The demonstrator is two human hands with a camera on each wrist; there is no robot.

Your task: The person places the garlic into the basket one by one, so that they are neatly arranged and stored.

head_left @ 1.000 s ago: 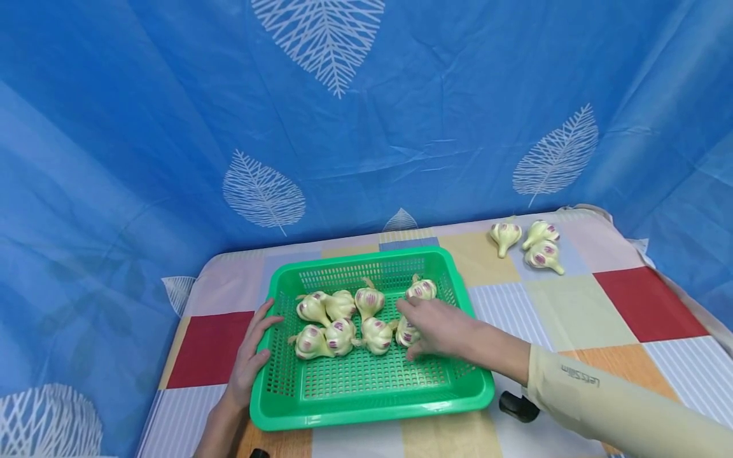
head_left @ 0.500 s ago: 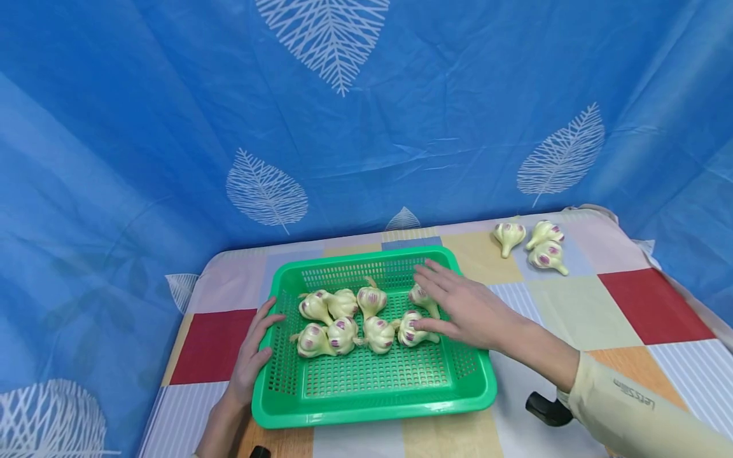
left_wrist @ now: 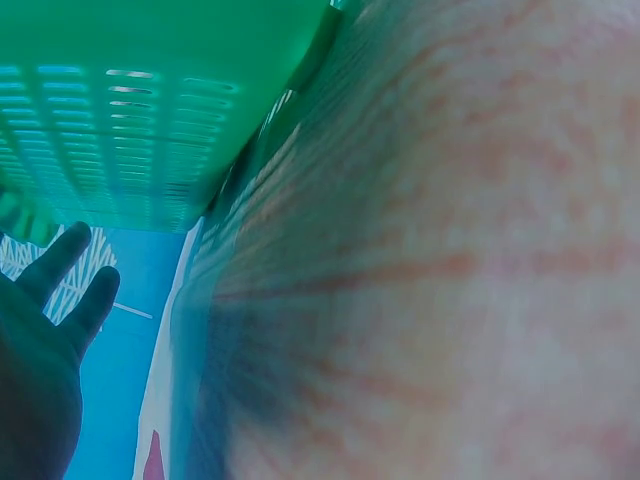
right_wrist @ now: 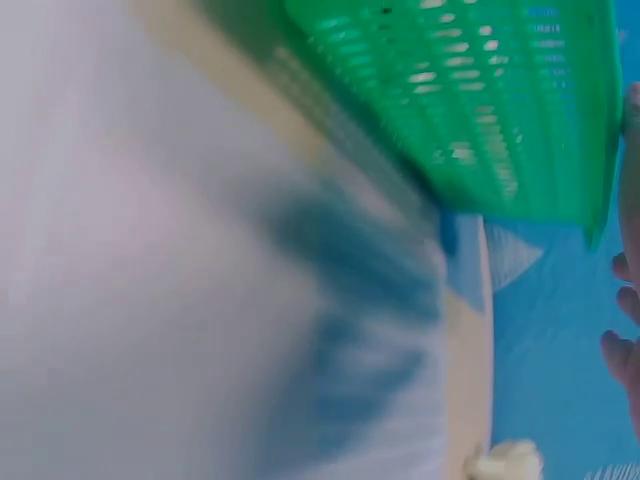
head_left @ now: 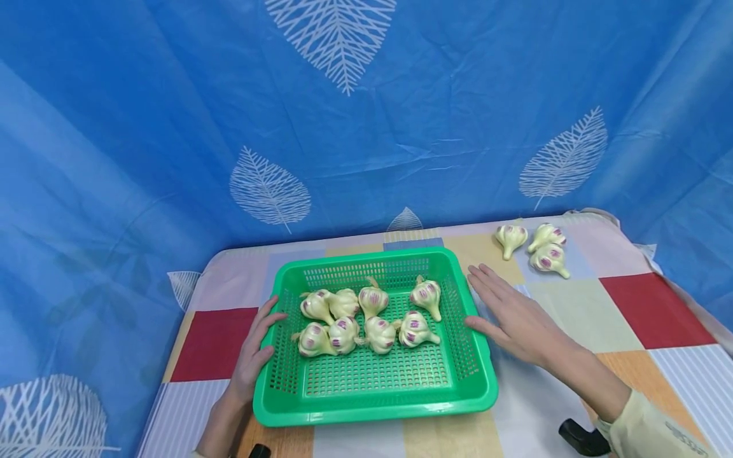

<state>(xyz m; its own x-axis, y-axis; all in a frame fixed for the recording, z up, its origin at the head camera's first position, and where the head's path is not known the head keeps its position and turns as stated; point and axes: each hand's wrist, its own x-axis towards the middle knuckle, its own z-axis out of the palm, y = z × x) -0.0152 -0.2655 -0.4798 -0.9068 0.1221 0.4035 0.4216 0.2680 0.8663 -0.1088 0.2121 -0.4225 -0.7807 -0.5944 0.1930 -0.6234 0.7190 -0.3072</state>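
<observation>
A green plastic basket (head_left: 378,416) with perforated walls stands on the table, holding several garlic bulbs (head_left: 380,335) in two rough rows. At its left rim rests my left hand (head_left: 252,356), fingers extended along the edge. My right hand (head_left: 515,318) is beside the right rim with straight fingers and nothing in its grasp; the thumb is close to or touching the rim. In the right wrist view the basket wall (right_wrist: 470,110) rises beside the fingers (right_wrist: 628,290). The left wrist view shows the left hand (left_wrist: 40,350) below the basket's rim.
Three more garlic bulbs (head_left: 548,257) lie at the table's back right. A patchwork-patterned cloth (head_left: 647,308) covers the table. Behind it hangs a blue curtain (head_left: 366,159) with white leaf prints. Black wrist camera parts (head_left: 583,437) show near the right sleeve.
My right hand has let go of a garlic bulb in the basket's right side, lifted, and moved right past the rim. The left hand stays at the left rim.
</observation>
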